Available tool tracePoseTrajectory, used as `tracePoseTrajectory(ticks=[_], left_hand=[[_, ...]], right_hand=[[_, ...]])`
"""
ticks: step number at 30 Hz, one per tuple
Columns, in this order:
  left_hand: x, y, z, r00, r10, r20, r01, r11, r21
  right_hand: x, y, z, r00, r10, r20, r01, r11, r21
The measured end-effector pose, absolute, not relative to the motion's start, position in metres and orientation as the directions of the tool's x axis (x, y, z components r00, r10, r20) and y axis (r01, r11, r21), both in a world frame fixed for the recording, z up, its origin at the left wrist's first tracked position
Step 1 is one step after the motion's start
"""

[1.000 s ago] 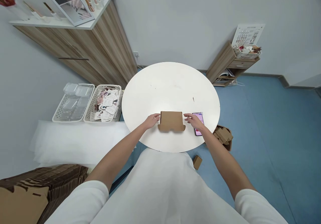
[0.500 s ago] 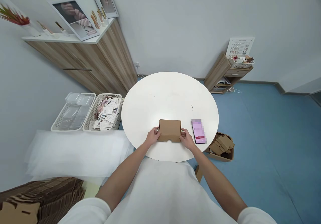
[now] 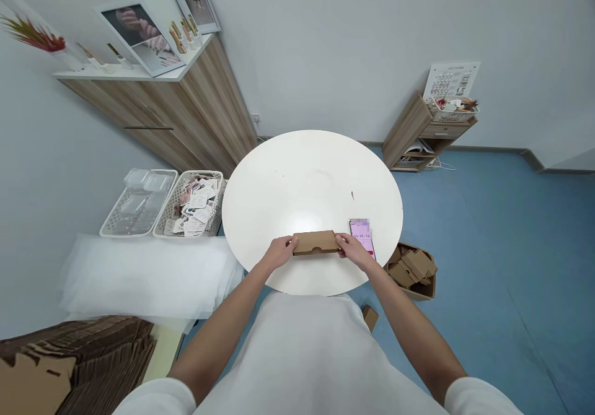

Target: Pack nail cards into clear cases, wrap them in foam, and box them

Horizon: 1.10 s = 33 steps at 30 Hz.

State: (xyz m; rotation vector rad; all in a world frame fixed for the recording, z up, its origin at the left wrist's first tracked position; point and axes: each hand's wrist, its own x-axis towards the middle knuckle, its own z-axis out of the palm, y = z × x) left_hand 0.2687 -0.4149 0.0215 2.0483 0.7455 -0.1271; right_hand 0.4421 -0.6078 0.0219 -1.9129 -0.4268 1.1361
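Observation:
A small brown cardboard box (image 3: 317,242) is held between my two hands over the near part of the round white table (image 3: 307,179). Its lid is closed, and the side with a small half-round notch faces me. My left hand (image 3: 279,251) grips the left end, thumb and fingers closed on it. At the right end, my right hand (image 3: 352,249) pinches the box in the same way. Just beyond my right hand lies a phone (image 3: 361,235) with a pink screen, partly covered by that hand.
Left of the table stand a basket of printed cards (image 3: 198,207), a basket of clear plastic boxes (image 3: 139,207) and white translucent sheets (image 3: 149,275). Flat brown cardboard (image 3: 106,359) is stacked lower left. A carton of folded boxes (image 3: 413,272) sits on the floor at right.
The box has been tipped, so its notched front side now faces me more and its top shows less. My right hand now overlaps the lower part of the phone.

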Motion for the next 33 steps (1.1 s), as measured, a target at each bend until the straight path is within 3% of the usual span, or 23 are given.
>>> tracePoseTrajectory(ticks=[6,14,21,26,33], left_hand=[[0.269,-0.413,0.015,0.841,0.420,-0.340,0.488,-0.321,0.811],[0.286,-0.412,0.007,0.792,0.569,-0.220,0.544,-0.497,0.676],[0.295,-0.408,0.020,0.778,0.588,-0.221,0.589,-0.562,0.581],[0.298,-0.400,0.022,0.804,0.544,-0.241,0.562,-0.560,0.609],[0.297,-0.388,0.018,0.820,0.497,-0.284,0.515,-0.425,0.745]], right_hand=[[0.466,-0.606,0.029,0.367,0.731,-0.576,-0.250,-0.519,-0.817],[0.477,-0.595,0.024,0.410,0.776,-0.478,0.026,-0.534,-0.845],[0.488,-0.584,0.038,0.436,0.825,-0.361,0.282,-0.505,-0.815],[0.491,-0.577,0.044,0.452,0.810,-0.375,0.278,-0.527,-0.803],[0.497,-0.577,0.040,0.429,0.807,-0.407,0.238,-0.536,-0.810]])
